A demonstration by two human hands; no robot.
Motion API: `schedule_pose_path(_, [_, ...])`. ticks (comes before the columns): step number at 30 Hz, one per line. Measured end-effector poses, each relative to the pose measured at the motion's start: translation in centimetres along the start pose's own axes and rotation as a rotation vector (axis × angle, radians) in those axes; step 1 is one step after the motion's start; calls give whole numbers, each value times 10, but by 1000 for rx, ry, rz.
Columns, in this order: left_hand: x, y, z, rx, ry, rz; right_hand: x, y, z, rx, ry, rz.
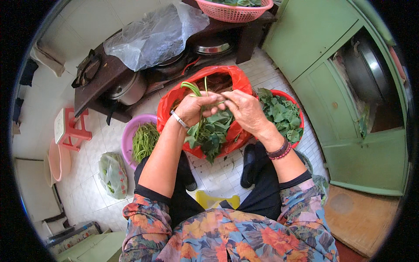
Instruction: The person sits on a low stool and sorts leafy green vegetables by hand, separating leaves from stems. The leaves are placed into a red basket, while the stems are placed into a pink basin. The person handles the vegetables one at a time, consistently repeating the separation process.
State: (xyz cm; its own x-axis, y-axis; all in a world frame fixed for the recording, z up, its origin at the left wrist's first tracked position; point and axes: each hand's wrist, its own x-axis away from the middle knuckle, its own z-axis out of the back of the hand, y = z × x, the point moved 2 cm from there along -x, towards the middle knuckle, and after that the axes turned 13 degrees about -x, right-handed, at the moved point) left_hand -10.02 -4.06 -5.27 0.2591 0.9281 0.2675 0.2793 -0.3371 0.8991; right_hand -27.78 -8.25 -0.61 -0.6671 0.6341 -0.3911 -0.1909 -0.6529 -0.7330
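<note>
My left hand (196, 108) grips several leafy green stems (191, 87), whose tops bend over above the thumb. Broad green leaves (214, 132) hang below that hand, over the front of an open red plastic bag (242, 80). Close beside it, my right hand (242, 106) pinches a thin stem between thumb and fingers, and the fingertips of both hands almost meet. On the left stands a purple basin (126, 134) with bare green stems (144, 139) in it. A red basin (301, 121) full of plucked leaves (281, 114) is to the right.
A dark wooden bench (98, 78) holds clear plastic sheeting (157, 36) and a pink basket (235, 11), with a metal pot (127, 88) underneath. A green cabinet (330, 101) stands right. Leftward are a red-and-white stool (72, 127) and a tied plastic bag (113, 175) on the tiles.
</note>
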Motion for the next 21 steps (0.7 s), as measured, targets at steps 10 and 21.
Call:
schedule_pose_path(10, [2,9,0,289,33,-73,-1,13,-5,104,20,-165])
schedule_pose_path(21, [13,19,21,780,-43,-241,-15,29,21,-337,64,-245])
